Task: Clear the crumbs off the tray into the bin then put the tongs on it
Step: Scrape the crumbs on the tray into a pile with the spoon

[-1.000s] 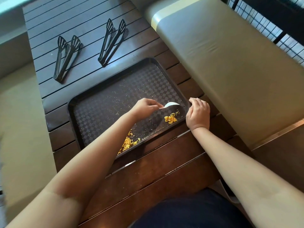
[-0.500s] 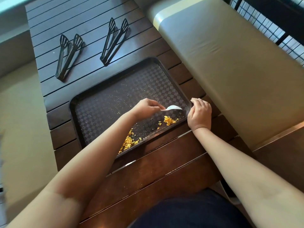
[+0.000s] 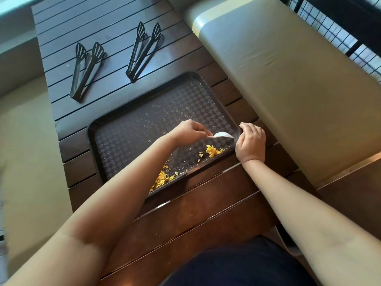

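Two hands work the checkered dark tray (image 3: 127, 139): left hand (image 3: 188, 132) pinches a white scraper (image 3: 221, 135), right hand (image 3: 250, 142) grips its rim.

Beige padded bench (image 3: 288, 83) beside slatted dark table (image 3: 86, 29); railing (image 3: 340, 34), possibly wire.

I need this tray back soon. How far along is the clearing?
Done: crumbs are swept into two yellow piles, the right pile and the near-edge pile.
In hand: the left hand holds a white scraper on the tray; the right hand grips its corner.
Left: fine specks remain, nothing is tipped out (no bin in view), and both tongs lie on the table.
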